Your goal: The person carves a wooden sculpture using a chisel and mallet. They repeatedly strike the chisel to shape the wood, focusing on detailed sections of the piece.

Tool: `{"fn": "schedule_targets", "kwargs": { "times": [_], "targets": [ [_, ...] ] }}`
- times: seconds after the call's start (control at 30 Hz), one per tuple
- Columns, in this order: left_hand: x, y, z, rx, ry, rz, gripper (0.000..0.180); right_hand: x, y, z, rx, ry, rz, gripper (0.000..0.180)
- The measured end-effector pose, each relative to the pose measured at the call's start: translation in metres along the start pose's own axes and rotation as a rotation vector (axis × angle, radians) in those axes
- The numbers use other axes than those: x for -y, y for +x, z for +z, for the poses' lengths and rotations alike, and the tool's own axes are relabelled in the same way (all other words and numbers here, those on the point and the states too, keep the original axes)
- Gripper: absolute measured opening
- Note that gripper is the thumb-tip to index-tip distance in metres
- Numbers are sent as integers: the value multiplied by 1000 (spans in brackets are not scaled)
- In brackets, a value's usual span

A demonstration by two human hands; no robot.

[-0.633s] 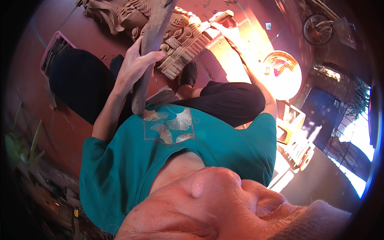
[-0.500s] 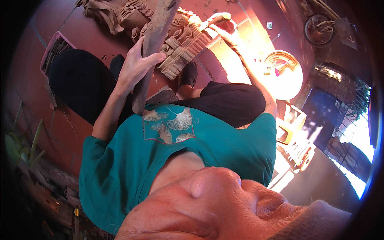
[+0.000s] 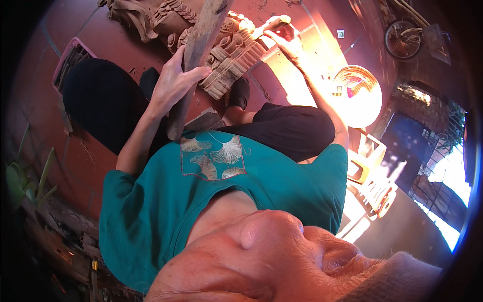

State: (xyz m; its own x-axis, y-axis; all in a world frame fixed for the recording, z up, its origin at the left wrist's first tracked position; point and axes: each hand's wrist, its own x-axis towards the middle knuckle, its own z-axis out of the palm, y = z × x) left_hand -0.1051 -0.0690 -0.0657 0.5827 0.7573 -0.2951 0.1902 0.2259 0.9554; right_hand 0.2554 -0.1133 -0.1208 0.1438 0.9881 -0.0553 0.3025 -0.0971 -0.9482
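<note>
A long, thick wooden bar slants from the top of the view down to my shirt. My left hand is closed around its middle, thumb stretched across it. Behind it lies a reddish-brown carved wooden piece with scrolls and stepped mouldings. At the carving's right end, my right hand grips a short wooden rod, shaped like a tool handle with a rounded end. Its other end is lost against the carving and glare. A flat grey wooden block lies near my lap, beside the bar's lower end.
Bits of debris lie on the red tiled floor. A pink tray of thin dark tools sits left of my knee. On the right are a sunlit round basket, a pale chair and a wheel. Green leaves stand left.
Hardly anything differs. The whole view has shifted slightly, and both hands keep the same holds on the wooden bar and the rod.
</note>
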Motion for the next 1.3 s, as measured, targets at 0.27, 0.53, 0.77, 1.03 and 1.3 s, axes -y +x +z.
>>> {"fn": "schedule_targets", "kwargs": {
  "times": [0.27,0.53,0.77,1.03,1.3],
  "targets": [
    [-14,-4,16,16,34,242,73,32,-1,14,50,-303,-84,33],
    [-24,5,26,200,208,156,72,23,1,15,17,-430,-284,29],
    [-17,3,40,38,223,479,76,37,-4,19,21,-513,-187,33],
    [-8,9,38,116,307,311,71,8,3,16,-30,-527,-323,33],
    [-9,6,33,72,185,349,74,18,-1,5,-24,-193,-186,25]
  ]
}}
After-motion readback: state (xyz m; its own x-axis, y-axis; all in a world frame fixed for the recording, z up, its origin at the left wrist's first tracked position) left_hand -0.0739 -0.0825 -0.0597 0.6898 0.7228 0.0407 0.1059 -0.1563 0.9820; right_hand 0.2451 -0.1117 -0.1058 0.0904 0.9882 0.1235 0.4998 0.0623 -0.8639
